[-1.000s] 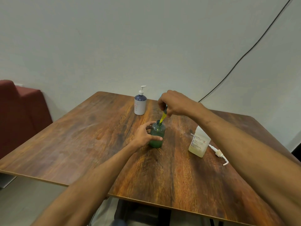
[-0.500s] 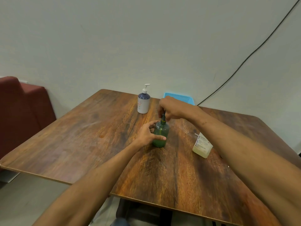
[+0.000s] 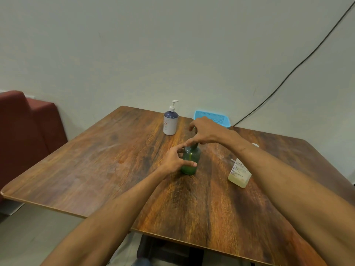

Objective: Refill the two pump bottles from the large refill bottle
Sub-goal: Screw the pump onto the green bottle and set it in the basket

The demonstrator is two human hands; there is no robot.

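Since there's only the head view to go on, here's what it shows: the left hand (image 3: 172, 160) is wrapped round the green bottle (image 3: 192, 156) near the middle of the table (image 3: 96, 169), thumb across the front. The right hand (image 3: 206, 131) comes down from above with its fingertips pinching the dark cap (image 3: 196, 145) on the neck, index finger lifted off. Looks to me like the cap is being screwed down, so I'd hold the body firm against the tabletop, twist from the fingertips only, and set the cap square so the thread doesn't cross. Right wrist is arched high, forearm crossing in front of the pale labelled bottle (image 3: 240, 173), which stands off to the right; left forearm runs in low and straight. White pump bottle (image 3: 170, 121) sits further back, apart from both hands — near a blue basket (image 3: 213, 118).
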